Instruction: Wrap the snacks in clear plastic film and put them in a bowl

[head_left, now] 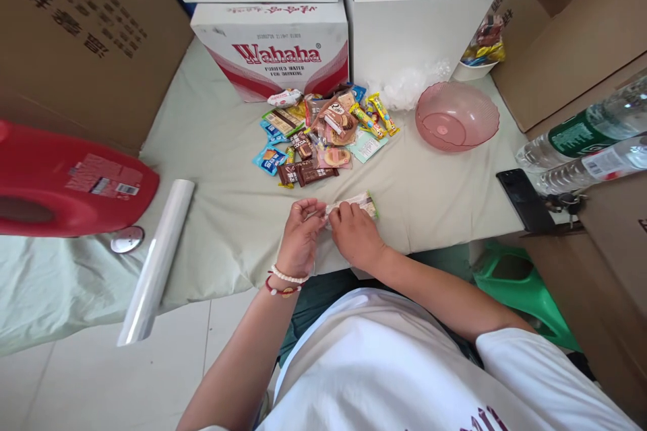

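My left hand [300,237] and my right hand [355,236] meet over the near edge of a pale green cloth [217,168]. Both pinch a small snack packet [360,203] with a clear wrapper and a green end. The packet lies flat under the fingertips, its right end sticking out past my right hand. My left wrist wears a bead bracelet and a red string. A heap of wrapped snacks [323,138] lies just beyond the hands.
A pink plastic bowl [456,116] stands right of the heap. A roll of clear film [158,259] lies at the left, beside a red jug [65,178]. A Wahaha carton [275,47] stands behind. A black phone [523,199] and water bottles [586,135] lie at the right.
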Available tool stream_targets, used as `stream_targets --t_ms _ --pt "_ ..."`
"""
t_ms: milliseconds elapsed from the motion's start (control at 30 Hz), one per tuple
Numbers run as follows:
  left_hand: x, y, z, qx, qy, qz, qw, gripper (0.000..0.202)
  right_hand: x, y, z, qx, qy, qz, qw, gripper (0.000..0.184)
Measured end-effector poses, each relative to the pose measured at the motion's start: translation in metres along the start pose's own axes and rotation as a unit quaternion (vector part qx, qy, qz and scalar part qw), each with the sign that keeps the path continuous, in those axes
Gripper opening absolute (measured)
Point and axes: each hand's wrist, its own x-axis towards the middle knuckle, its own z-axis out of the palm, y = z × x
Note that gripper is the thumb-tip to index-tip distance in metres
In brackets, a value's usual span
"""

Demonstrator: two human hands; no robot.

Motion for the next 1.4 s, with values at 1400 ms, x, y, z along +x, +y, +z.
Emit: stream_targets --t_ms 1400 --pt "0.042 -0.015 0.015 0.526 -0.091 0.077 0.842 0.026 -0.002 0.086 -0.007 0.263 0.0 -0.006 0.965 0.033"
